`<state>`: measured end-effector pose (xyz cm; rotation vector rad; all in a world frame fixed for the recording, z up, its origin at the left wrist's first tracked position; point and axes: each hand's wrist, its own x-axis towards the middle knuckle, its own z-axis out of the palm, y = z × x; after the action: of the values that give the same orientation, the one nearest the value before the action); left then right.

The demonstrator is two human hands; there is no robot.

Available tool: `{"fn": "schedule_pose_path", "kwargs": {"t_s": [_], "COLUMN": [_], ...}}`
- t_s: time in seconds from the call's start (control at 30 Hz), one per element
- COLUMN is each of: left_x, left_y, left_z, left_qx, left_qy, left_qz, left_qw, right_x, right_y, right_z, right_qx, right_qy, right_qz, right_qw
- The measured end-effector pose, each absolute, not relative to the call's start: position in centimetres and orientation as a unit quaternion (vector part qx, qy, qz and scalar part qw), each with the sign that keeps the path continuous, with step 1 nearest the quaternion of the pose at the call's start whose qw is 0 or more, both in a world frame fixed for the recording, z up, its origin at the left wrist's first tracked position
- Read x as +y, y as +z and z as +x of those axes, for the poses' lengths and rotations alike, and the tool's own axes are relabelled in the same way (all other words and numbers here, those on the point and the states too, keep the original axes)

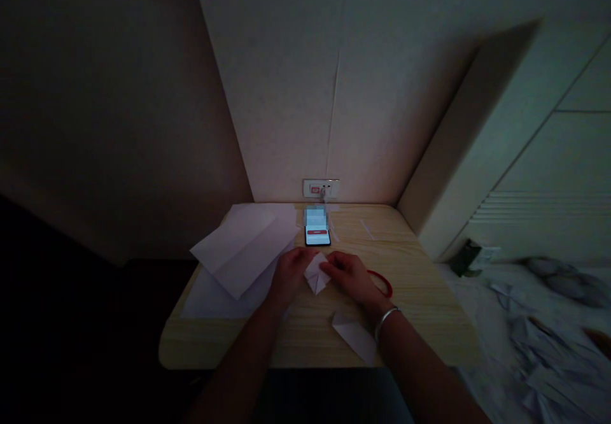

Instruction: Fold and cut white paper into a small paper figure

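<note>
Between my two hands is a small folded piece of white paper (316,279), diamond-shaped with creases meeting near its lower corner. My left hand (288,276) pinches its left edge. From the other side, my right hand (351,274) grips it with thumb and finger, and a silver bracelet circles that wrist. Just beyond the hands lies a phone (317,238) with its screen lit. A red ring-shaped item (384,282), partly hidden by my right hand, rests on the table. Nearer to me, a loose piece of folded paper (354,337) lies beside my right forearm.
Large white sheets (248,246) overlap on the left of the wooden table (420,322). Thin paper strips (367,229) lie toward the back. A wall socket (321,188) with a plug sits above the rear edge. To the right is a bed (496,347) with rumpled items.
</note>
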<state>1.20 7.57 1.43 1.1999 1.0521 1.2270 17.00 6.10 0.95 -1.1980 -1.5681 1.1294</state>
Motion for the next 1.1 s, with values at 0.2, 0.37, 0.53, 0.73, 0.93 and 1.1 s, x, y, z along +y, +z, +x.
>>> {"fn": "schedule_pose_path", "kwargs": {"t_s": [0.2,0.37,0.53,0.73,0.93,1.1], "left_x": [7.5,7.2,7.1,7.5,7.6,7.6], "left_y": [1.5,2.3,2.2,1.6,1.6,1.8], "left_z": [1.0,1.0,0.9,0.9,0.9,0.5], "left_qx": [0.362,0.345,0.345,0.396,0.389,0.389], "left_qy": [0.533,0.528,0.516,0.496,0.471,0.450], "left_qz": [0.429,0.408,0.427,0.509,0.569,0.598], "left_qw": [0.633,0.660,0.657,0.582,0.550,0.537], "right_x": [6.4,6.3,6.4,6.4,6.1,6.0], "right_y": [1.2,1.3,1.2,1.2,1.4,1.4], "right_z": [17.2,17.2,17.4,17.3,17.2,17.3], "right_qx": [-0.533,-0.487,-0.453,-0.414,-0.422,-0.440], "right_qy": [0.509,0.546,0.568,0.590,0.600,0.603], "right_qz": [-0.476,-0.453,-0.422,-0.422,-0.422,-0.423], "right_qw": [0.480,0.509,0.543,0.550,0.533,0.513]}}
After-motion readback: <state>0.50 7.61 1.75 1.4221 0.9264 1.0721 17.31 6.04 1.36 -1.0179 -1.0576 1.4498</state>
